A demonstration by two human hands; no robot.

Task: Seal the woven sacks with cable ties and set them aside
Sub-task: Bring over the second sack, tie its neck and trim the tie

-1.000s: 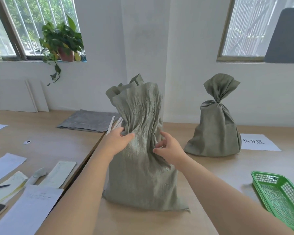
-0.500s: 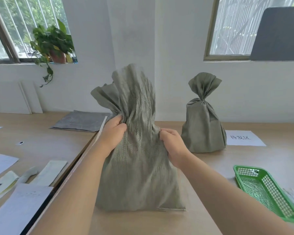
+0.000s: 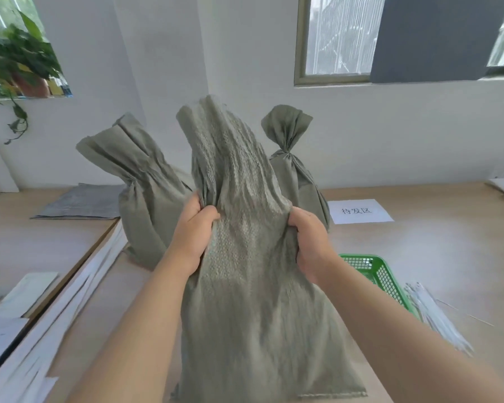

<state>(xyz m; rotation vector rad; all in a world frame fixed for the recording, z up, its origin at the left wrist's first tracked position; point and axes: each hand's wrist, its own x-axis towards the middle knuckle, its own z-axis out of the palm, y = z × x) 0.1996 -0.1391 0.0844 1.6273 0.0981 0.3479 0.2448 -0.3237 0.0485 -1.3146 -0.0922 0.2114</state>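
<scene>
1. You are gripping the front sack (image 3: 245,315) with both hands. It is standing upright on the bench (image 3: 437,245), close to the near edge and in the middle of the view.
2. Your left hand (image 3: 191,237) is curling its fingers into the cloth on the sack's left side, bunching the folds where the neck begins.
3. Your right hand (image 3: 309,242) is clutching a fistful of cloth on the sack's right side, at about the same height.
4. Above both hands the top of the sack is fanning upward in loose pleats.
5. A second sack (image 3: 146,207) is standing behind and to the left, by the bench's left edge. Its neck is pinched in and its top is leaning left. You cannot tell whether a tie is holding it.
6. A third sack (image 3: 288,135) is standing toward the far edge, partly hidden behind the front one, with its neck cinched tight and its top flaring.
7. A paper sign (image 3: 358,210) with printed characters is lying just right of that third sack.
8. A green basket (image 3: 376,274) is sitting toward the near right corner, partly behind your right forearm.
9. A bundle of white cable ties (image 3: 437,318) is lying just beside the basket's right side.
10. Loose papers (image 3: 26,292) and a grey mat (image 3: 79,205) are lying on the neighbouring table at left, and a potted plant (image 3: 15,59) is sitting on the windowsill above.
</scene>
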